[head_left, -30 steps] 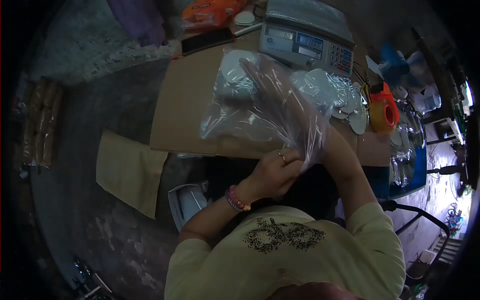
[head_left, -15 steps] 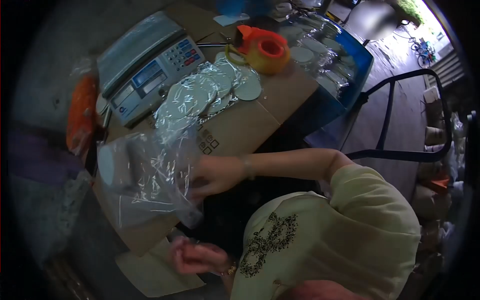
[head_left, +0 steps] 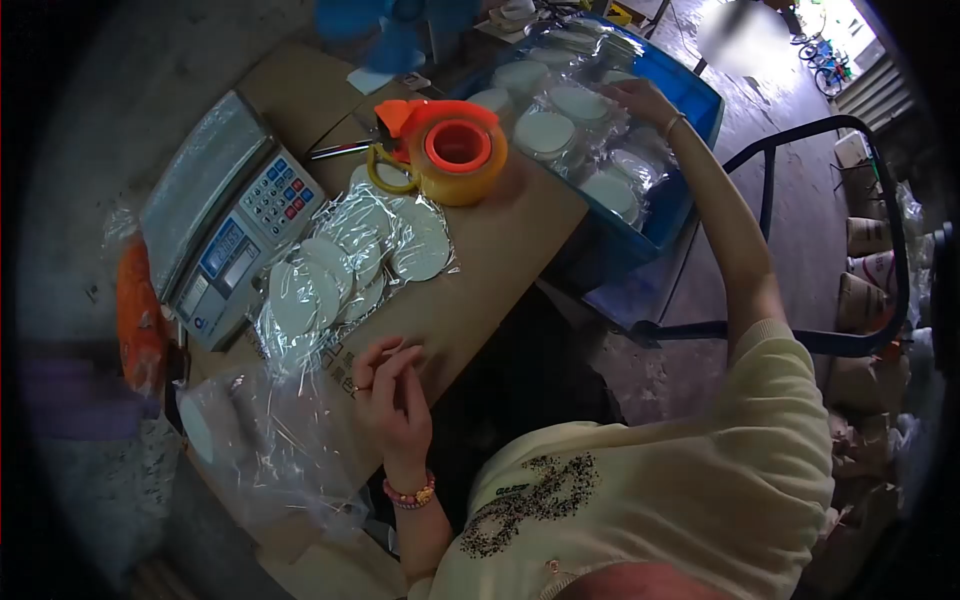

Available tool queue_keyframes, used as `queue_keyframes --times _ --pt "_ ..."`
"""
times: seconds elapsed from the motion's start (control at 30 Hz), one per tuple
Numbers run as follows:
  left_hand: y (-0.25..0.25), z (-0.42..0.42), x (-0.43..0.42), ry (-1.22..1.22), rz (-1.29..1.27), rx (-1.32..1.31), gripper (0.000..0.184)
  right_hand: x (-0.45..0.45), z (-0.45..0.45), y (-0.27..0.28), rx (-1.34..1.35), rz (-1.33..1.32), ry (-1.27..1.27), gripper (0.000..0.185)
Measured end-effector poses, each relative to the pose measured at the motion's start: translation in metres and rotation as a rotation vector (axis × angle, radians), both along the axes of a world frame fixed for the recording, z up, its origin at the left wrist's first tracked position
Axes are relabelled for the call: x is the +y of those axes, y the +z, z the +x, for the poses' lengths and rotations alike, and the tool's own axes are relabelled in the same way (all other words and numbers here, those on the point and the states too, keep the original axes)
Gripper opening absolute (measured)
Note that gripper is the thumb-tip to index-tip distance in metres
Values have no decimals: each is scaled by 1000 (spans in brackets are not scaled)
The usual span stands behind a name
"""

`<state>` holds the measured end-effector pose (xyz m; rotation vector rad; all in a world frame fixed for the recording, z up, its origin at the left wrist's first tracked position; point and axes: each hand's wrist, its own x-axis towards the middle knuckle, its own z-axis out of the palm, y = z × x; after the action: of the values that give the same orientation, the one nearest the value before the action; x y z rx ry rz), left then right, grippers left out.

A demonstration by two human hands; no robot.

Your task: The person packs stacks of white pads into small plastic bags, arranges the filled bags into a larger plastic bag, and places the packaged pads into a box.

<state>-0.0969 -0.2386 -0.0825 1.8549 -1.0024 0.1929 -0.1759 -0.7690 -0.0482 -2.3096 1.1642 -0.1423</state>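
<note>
My right hand [head_left: 645,103] reaches into a blue crate [head_left: 712,110] and touches clear plastic packets of white round discs [head_left: 580,100]. Its fingertips are partly hidden, so I cannot tell whether they grip a packet. My left hand [head_left: 395,395], with a ring and a beaded bracelet, hovers palm up with loosely bent fingers and holds nothing visible. Beside it, a large clear plastic bag [head_left: 290,440] lies at the table's near left, a white round end [head_left: 197,425] showing inside. More bagged white discs [head_left: 300,298] lie overlapping on the cardboard-covered table [head_left: 515,225].
A digital scale [head_left: 225,235] stands at the left. Near the discs sits an orange tape dispenser [head_left: 455,150] with a pen [head_left: 340,150] beside it. An orange bag [head_left: 140,310] hangs past the table edge. A dark metal frame [head_left: 770,200] stands beyond the crate.
My right hand has left the clear bag and moved up and right into the crate. My left hand has risen to beside the bag. The view has shifted.
</note>
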Motion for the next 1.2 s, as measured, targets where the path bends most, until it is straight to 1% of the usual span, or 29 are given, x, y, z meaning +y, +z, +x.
queue_keyframes --times 0.03,0.07,0.1,0.13,0.17,0.23,0.27,0.33,0.37,0.43,0.57,0.63,0.67,0.73,0.77,0.8,0.83,0.9,0.93,0.97,1.0,1.03,1.07,1.13,1.17,1.2 --pt "-3 1 -1 23 -1 58 20 -18 8 -15 -101 294 -112 37" --pt "-4 1 -2 48 0 118 20 -39 15 -32 -103 302 -105 37" --pt "-3 -1 -2 56 10 116 20 -66 21 -55 -11 -206 497 54" --pt "-1 -3 -3 73 31 147 19 -68 26 -60 81 -732 1086 73" --pt "0 -4 -4 88 52 178 19 -72 28 -63 73 -723 1090 73" --pt "-4 -5 -5 91 60 187 19 -40 31 -32 27 448 438 86" --pt "-6 -5 -6 87 52 194 20 -31 33 -23 26 449 439 86" --pt "-4 -3 -7 80 78 161 20 -21 35 -13 201 201 246 101" --pt "-4 -4 -7 76 108 132 21 -19 35 -14 203 201 245 101" --pt "-7 -4 -6 72 99 138 21 -17 29 -17 186 -8 255 107" --pt "-5 -5 -6 67 96 130 21 -14 23 -19 232 -33 287 99" --pt "-5 -5 -6 64 86 125 21 -5 16 -23 63 17 205 100" --pt "-5 -4 -6 59 82 116 21 -7 16 -21 64 10 213 100" --pt "-5 -4 -7 59 66 106 21 -10 21 -19 176 91 192 102" --pt "-4 -4 -5 51 63 97 22 -9 20 -20 177 96 216 102" --pt "-3 -5 -4 84 69 100 22 -8 19 -21 165 58 147 103" --pt "-4 -4 -4 60 58 90 20 -9 21 -22 149 18 90 103" --pt "-2 -4 0 43 47 66 19 -29 8 -54 -153 29 75 108" --pt "-1 -3 0 42 39 48 19 -31 0 -60 -228 28 15 102" --pt "-1 -4 2 97 42 50 19 2 -9 -44 -318 36 -28 84" --pt "-2 -4 3 77 22 95 18 18 -22 -36 -511 534 -40 64" --pt "-3 -3 4 51 -3 135 17 18 -38 -41 -502 540 1 64" --pt "-5 -2 5 86 -12 132 17 4 -56 -53 -718 701 -78 57" --pt "-8 2 5 71 -111 108 18 -14 -83 -67 -1139 1026 -263 44" --pt "-5 3 6 92 -120 107 18 -5 -95 -60 -1231 1035 -29 46" --pt "-2 2 7 74 -122 197 19 3 -107 -50 -1313 1038 201 48"
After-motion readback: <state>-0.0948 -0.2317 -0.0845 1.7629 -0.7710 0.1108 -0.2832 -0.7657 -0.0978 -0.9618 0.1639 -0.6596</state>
